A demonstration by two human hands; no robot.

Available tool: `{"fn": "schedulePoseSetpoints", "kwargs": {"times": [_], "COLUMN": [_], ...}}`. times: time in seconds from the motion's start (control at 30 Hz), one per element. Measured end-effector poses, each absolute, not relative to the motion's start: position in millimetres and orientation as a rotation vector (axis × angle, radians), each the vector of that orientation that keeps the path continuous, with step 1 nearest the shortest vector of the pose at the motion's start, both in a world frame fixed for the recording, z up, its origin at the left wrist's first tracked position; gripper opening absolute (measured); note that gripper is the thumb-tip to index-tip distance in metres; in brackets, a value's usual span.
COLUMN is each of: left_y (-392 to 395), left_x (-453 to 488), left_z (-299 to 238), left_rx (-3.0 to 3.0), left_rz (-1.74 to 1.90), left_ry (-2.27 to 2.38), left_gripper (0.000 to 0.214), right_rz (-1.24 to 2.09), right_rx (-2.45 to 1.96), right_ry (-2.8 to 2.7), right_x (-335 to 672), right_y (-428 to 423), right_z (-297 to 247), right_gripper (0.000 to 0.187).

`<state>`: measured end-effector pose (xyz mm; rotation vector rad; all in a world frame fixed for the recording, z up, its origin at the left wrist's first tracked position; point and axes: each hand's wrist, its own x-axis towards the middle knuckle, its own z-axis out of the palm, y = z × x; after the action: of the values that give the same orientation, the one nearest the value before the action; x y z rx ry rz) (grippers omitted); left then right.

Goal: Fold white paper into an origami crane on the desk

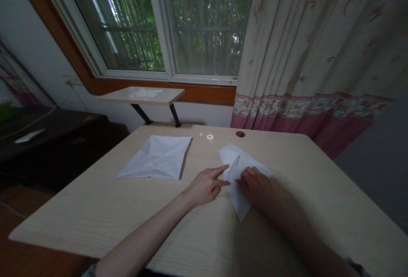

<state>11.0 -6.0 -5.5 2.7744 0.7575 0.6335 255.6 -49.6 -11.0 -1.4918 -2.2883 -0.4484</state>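
A folded white paper (237,170) lies on the light wooden table (287,170), right of centre, with a pointed end toward me. My left hand (205,185) rests at its left edge, index finger stretched onto the fold and the other fingers curled. My right hand (256,183) lies on top of the paper, fingers bent and pressing it down. A second sheet of creased white paper (157,157) lies flat on the table to the left, untouched.
A small shelf (142,95) on brackets sticks out under the window (165,26) behind the table, with a paper on it. A patterned curtain (318,55) hangs at the right. A dark cabinet (47,141) stands to the left. A cable hole (240,134) is near the table's far edge.
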Motion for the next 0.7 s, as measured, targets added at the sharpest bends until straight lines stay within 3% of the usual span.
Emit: {"fn": "schedulePoseSetpoints", "kwargs": {"times": [0.5,0.7], "left_y": [-8.7,-8.5], "left_x": [12.7,12.2], "left_z": [0.8,0.9], "left_rx": [2.751,2.772], "left_rz": [0.686,0.686], "left_ry": [0.763,0.751], "left_gripper": [0.033,0.032], "right_rz": [-0.344,-0.194], "right_rx": [-1.517,-1.441], "right_ry": [-2.277,-2.193], "right_x": [258.8,270.9], "right_y": [-43.8,-39.0], "right_z": [-20.6,-52.4], "right_gripper": [0.012,0.037]}}
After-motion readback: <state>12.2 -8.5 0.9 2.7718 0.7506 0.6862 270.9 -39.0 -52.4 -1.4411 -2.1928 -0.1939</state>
